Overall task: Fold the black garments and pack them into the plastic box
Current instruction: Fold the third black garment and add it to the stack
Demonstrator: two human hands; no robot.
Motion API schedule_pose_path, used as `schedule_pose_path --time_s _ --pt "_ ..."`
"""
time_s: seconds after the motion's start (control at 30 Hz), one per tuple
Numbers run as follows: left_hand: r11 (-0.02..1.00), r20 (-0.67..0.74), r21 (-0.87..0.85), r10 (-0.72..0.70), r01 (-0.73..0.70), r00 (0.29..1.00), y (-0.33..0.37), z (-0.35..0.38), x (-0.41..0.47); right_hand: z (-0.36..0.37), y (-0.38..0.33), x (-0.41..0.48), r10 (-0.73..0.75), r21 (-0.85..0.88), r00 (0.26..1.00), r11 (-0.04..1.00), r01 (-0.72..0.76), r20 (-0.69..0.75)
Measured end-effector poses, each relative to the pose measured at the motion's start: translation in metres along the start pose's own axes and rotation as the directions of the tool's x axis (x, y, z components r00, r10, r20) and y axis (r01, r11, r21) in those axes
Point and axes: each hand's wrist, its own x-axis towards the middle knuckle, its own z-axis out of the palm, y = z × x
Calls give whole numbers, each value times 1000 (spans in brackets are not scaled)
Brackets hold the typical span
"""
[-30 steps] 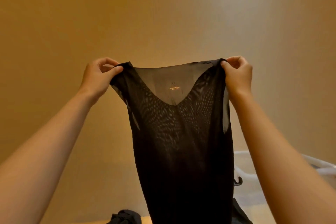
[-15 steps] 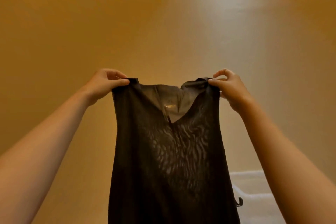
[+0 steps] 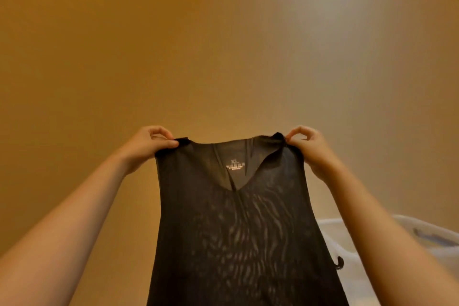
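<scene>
Sheer black top hanging between hands, pinched at each shoulder: left hand, right hand, well apart. Plastic box below right forearm. Best kept level and taut, seams aligned, before folding.

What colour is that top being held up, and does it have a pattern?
Black and sheer: the garment shows a faint wavy, zebra-like pattern where light passes through, seen in the head view.
</scene>
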Motion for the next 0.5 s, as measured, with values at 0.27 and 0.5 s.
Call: schedule_pose_path --time_s 0.27,0.5 --pt "968 76 108 -236 227 969 -195 101 26 68 205 -11 338 -142 936 936 -324 95" --pt "920 50 155 -371 360 927 -336 158 27 113 354 -34 538 -287 827 828 -481 165"
